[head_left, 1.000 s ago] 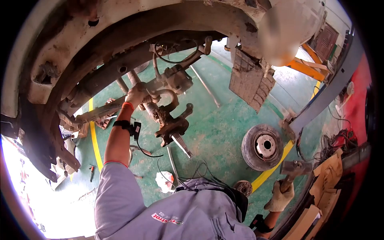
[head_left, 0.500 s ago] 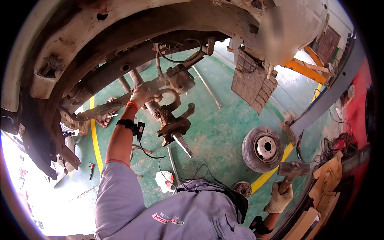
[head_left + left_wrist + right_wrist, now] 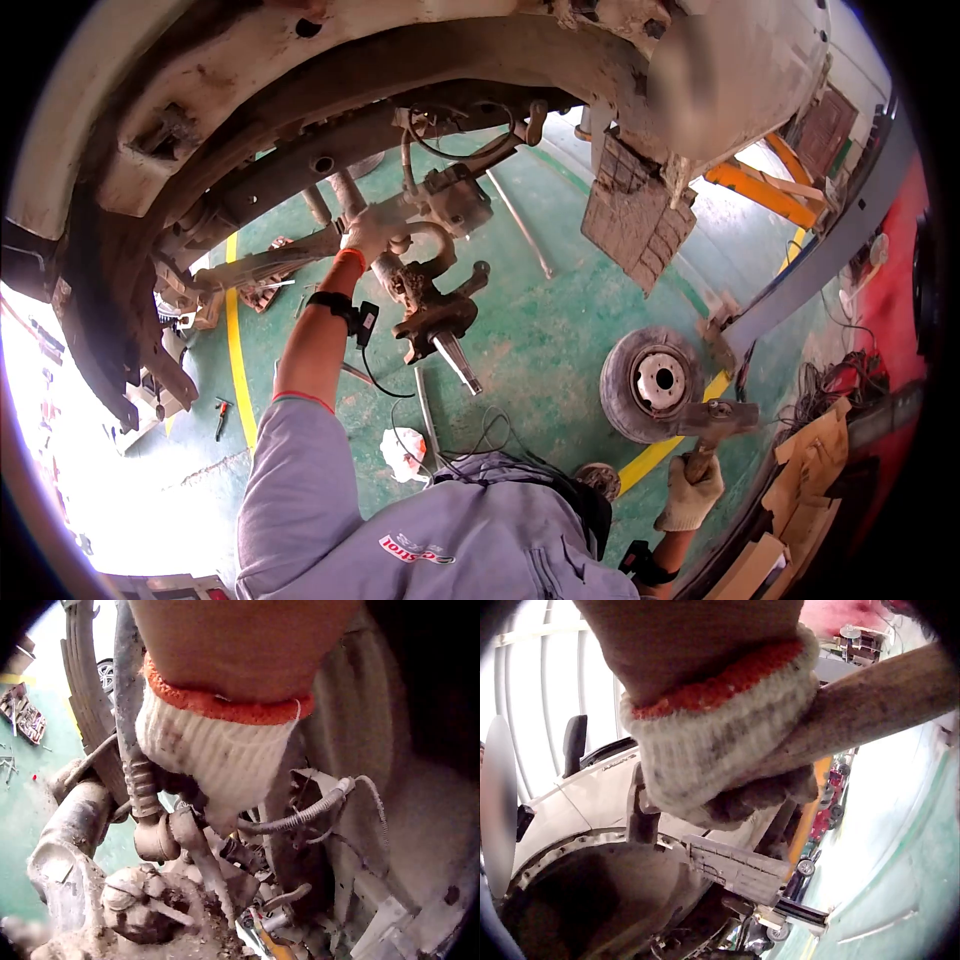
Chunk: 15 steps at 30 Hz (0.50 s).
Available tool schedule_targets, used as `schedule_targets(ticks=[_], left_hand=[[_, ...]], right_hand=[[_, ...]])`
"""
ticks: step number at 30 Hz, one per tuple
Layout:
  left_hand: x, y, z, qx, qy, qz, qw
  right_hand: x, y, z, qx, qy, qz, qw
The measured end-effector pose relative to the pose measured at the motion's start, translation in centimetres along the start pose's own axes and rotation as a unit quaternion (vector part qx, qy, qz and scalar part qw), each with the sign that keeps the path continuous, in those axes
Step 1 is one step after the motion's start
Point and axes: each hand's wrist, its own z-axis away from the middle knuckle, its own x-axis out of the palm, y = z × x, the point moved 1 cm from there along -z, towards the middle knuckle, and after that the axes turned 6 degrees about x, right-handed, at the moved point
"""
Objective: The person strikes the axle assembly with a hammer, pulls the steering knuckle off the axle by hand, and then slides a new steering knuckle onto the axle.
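Observation:
In the head view my gloved left hand [image 3: 368,230] rests on the dirty axle [image 3: 400,208], beside the steering knuckle [image 3: 432,312] with its bare tapered spindle [image 3: 457,362]. The left wrist view shows the glove's ribbed white cuff with an orange edge; the fingers are hidden behind it. A gloved right hand [image 3: 690,494] grips a sledgehammer [image 3: 722,418] low at the right, its heavy head raised above the fist. In the right wrist view the wooden handle [image 3: 885,697] runs through the curled fingers and out to the right.
A wheel arch [image 3: 400,60] curves overhead, with a ribbed flap [image 3: 640,220] hanging at its right. On the green floor lie a wheel [image 3: 652,382], a long rod [image 3: 520,225] and a white bag [image 3: 404,454]. Cardboard [image 3: 805,475] and tangled cables [image 3: 835,375] line the right side.
The sledgehammer and right hand have moved a little left, so the hammer head now overlaps the wheel's edge. My left hand stays on the axle while the whole view shifts slightly.

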Motion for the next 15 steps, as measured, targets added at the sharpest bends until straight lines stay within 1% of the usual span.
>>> schedule_targets(ticks=[1,2,3,5,7,8,9,10,11,12,13,15], left_hand=[[0.8,-2.5,-1.3,0.032,0.004,0.022,0.999],[1.2,-3.8,-1.9,0.063,0.008,0.044,0.997],[1.0,-3.7,-1.9,0.061,0.011,0.046,0.997],[0.6,-3.3,-1.9,0.016,0.001,0.061,0.998],[-1.0,0.8,0.5,0.015,0.010,0.070,0.997],[-1.6,2.2,1.4,0.013,0.018,0.079,0.997],[-1.4,1.1,0.9,0.011,0.020,0.079,0.997],[-1.1,-1.2,-0.3,-0.056,0.072,0.131,0.987],[-0.9,-3.4,-0.9,-0.123,0.123,0.181,0.968],[-1.0,-5.0,-0.9,-0.125,0.126,0.182,0.967],[-1.2,-6.4,-0.5,-0.103,0.157,0.263,0.946],[-1.5,-8.6,0.7,-0.055,0.219,0.418,0.880]], right_hand=[[0.2,-0.4,0.0,-0.011,-0.009,0.006,1.000],[0.3,-0.7,-0.1,-0.014,-0.011,0.007,1.000],[0.4,-1.1,0.0,-0.019,-0.012,0.028,0.999],[0.6,-1.2,-0.3,-0.027,-0.014,0.048,0.998],[0.6,-0.8,-0.3,-0.041,0.002,0.098,0.994],[0.6,-0.5,-0.4,-0.042,0.001,0.099,0.994],[0.7,-0.2,-0.5,-0.039,-0.010,0.081,0.996],[0.7,0.1,-0.7,-0.038,-0.022,0.063,0.997],[0.8,0.1,-0.8,-0.040,-0.025,0.064,0.997],[1.0,0.1,-0.8,-0.044,-0.042,0.058,0.996],[1.2,0.0,-0.9,-0.048,-0.060,0.053,0.996],[1.7,-0.3,-1.0,-0.039,-0.071,0.074,0.994]])
